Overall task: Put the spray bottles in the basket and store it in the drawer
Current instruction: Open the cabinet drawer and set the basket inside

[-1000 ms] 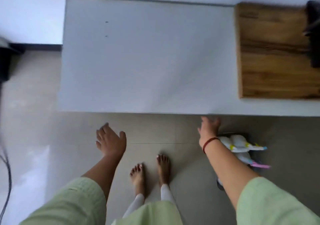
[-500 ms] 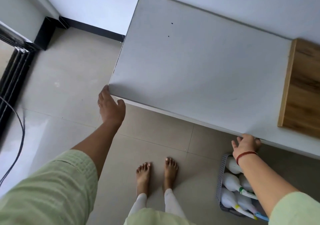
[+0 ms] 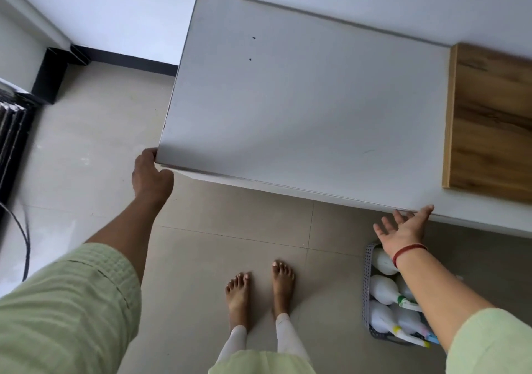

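Basket (image 3: 367,284) grey, perforated, on floor; white spray bottles (image 3: 384,288) lying inside.

A home room: tiled floor (image 3: 95,143), white cabinet (image 3: 302,109), bare feet (image 3: 259,290).

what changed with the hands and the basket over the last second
The left hand rose from mid-air to grip the white top's left front corner. The right hand stayed at the front edge, fingers now spread open. The basket of spray bottles stays on the floor.
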The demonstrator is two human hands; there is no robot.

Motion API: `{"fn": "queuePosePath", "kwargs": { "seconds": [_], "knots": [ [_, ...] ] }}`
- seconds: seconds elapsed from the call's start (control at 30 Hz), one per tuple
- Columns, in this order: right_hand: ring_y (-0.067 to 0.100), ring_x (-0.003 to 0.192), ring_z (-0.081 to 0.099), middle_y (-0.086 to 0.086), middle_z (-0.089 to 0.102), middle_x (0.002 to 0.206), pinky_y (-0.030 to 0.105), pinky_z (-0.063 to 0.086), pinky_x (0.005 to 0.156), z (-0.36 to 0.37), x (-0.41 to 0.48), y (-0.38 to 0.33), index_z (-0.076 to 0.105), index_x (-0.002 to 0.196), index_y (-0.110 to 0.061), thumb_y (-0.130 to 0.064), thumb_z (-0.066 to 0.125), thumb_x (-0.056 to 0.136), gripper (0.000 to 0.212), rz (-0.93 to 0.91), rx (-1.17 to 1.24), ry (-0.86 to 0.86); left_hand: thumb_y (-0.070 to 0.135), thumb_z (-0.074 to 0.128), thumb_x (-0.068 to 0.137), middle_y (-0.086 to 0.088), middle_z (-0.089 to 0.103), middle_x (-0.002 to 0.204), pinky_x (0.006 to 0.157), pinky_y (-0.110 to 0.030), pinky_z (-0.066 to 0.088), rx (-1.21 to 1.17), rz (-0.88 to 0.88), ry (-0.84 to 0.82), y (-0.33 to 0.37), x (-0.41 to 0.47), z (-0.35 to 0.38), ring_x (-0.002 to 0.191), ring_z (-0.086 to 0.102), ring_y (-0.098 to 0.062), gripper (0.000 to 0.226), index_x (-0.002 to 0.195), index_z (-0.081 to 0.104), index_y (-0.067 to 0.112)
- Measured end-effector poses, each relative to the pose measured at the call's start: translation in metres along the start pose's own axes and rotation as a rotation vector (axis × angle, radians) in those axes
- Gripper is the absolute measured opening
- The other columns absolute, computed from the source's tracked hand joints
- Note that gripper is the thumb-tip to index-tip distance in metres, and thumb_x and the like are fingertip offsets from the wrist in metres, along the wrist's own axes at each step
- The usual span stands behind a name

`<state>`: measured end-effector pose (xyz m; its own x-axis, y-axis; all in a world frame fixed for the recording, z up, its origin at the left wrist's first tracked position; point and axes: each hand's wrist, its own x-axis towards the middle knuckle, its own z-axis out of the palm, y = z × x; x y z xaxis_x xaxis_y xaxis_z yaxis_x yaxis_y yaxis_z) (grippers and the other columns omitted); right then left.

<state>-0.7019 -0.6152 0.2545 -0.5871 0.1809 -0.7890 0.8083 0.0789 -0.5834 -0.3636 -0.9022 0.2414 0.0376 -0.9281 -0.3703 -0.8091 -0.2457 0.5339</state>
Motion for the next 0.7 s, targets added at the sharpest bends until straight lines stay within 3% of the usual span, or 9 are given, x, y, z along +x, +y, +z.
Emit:
{"fn": "queuePosePath", "kwargs": {
  "seconds": [0.23, 0.4, 0.47, 0.53, 0.57, 0.6, 0.63, 0.7],
  "knots": [
    [0.028, 0.140, 0.034, 0.000, 0.034, 0.153, 0.050, 0.024, 0.114, -0.036, 0.003, -0.007, 0.020, 0.149, -0.027, -0.075, 0.022, 0.084, 0.080, 0.032, 0.016, 0.068, -0.002, 0.039, 0.080, -0.011, 0.059, 0.126, 0.096, -0.042, 0.040, 0.121, 0.052, -0.061, -0.014, -0.007, -0.015, 0.115, 0.051, -0.034, 0.046, 0.121, 0.053, 0.012],
    [0.025, 0.134, 0.041, 0.002, 0.040, 0.148, 0.048, 0.031, 0.110, -0.073, 0.010, -0.008, 0.034, 0.143, -0.020, -0.072, 0.026, 0.085, 0.078, 0.022, -0.111, 0.223, 0.003, 0.040, 0.081, -0.014, 0.065, 0.109, 0.079, -0.039, 0.043, 0.319, 0.058, -0.122, -0.027, -0.025, -0.023, 0.097, 0.058, -0.036, 0.033, 0.102, 0.064, 0.012],
    [0.032, 0.122, 0.051, 0.013, 0.054, 0.134, 0.045, 0.041, 0.100, -0.088, 0.010, -0.004, 0.052, 0.128, -0.010, -0.063, 0.037, 0.089, 0.068, -0.113, -0.313, 0.299, 0.024, 0.037, 0.083, -0.012, 0.066, 0.086, 0.076, -0.037, 0.037, 0.504, 0.086, -0.139, -0.033, -0.030, -0.027, 0.082, 0.056, -0.034, 0.029, 0.080, 0.064, 0.013],
    [0.041, 0.095, 0.057, 0.022, 0.063, 0.095, 0.042, 0.047, 0.077, -0.101, 0.008, -0.001, 0.064, 0.093, -0.005, -0.052, 0.047, 0.091, 0.050, -0.297, -0.569, 0.252, 0.052, 0.030, 0.088, -0.005, 0.059, 0.068, 0.078, -0.040, 0.031, 0.748, 0.114, -0.182, -0.036, -0.038, -0.030, 0.078, 0.053, -0.029, 0.051, 0.072, 0.063, 0.016],
    [0.039, 0.083, 0.054, 0.018, 0.059, 0.077, 0.039, 0.045, 0.068, -0.106, 0.009, 0.000, 0.061, 0.076, -0.008, -0.050, 0.051, 0.090, 0.045, -0.363, -0.707, 0.175, 0.063, 0.027, 0.088, -0.005, 0.061, 0.072, 0.080, -0.040, 0.032, 0.840, 0.122, -0.204, -0.037, -0.041, -0.029, 0.083, 0.053, -0.029, 0.058, 0.077, 0.064, 0.019],
    [0.037, 0.082, 0.055, 0.015, 0.057, 0.075, 0.039, 0.045, 0.070, -0.110, 0.011, 0.002, 0.061, 0.075, -0.010, -0.049, 0.054, 0.089, 0.042, -0.376, -0.845, 0.098, 0.069, 0.025, 0.087, -0.007, 0.065, 0.082, 0.084, -0.040, 0.033, 0.900, 0.127, -0.235, -0.038, -0.045, -0.026, 0.091, 0.054, -0.029, 0.063, 0.086, 0.065, 0.020],
    [0.037, 0.093, 0.058, 0.017, 0.062, 0.088, 0.041, 0.046, 0.080, -0.113, 0.015, 0.004, 0.065, 0.091, -0.008, -0.048, 0.056, 0.088, 0.042, -0.337, -0.970, 0.021, 0.070, 0.024, 0.087, -0.009, 0.068, 0.093, 0.087, -0.040, 0.034, 0.934, 0.118, -0.273, -0.039, -0.050, -0.020, 0.098, 0.056, -0.030, 0.066, 0.095, 0.065, 0.020],
    [0.035, 0.119, 0.052, 0.017, 0.057, 0.128, 0.043, 0.041, 0.099, -0.117, 0.021, 0.011, 0.051, 0.129, -0.006, -0.045, 0.060, 0.087, 0.058, -0.226, -1.184, -0.079, 0.064, 0.024, 0.091, -0.013, 0.067, 0.106, 0.092, -0.041, 0.035, 0.932, 0.071, -0.335, -0.042, -0.060, -0.004, 0.105, 0.058, -0.031, 0.064, 0.107, 0.061, 0.014]
  ]
}}
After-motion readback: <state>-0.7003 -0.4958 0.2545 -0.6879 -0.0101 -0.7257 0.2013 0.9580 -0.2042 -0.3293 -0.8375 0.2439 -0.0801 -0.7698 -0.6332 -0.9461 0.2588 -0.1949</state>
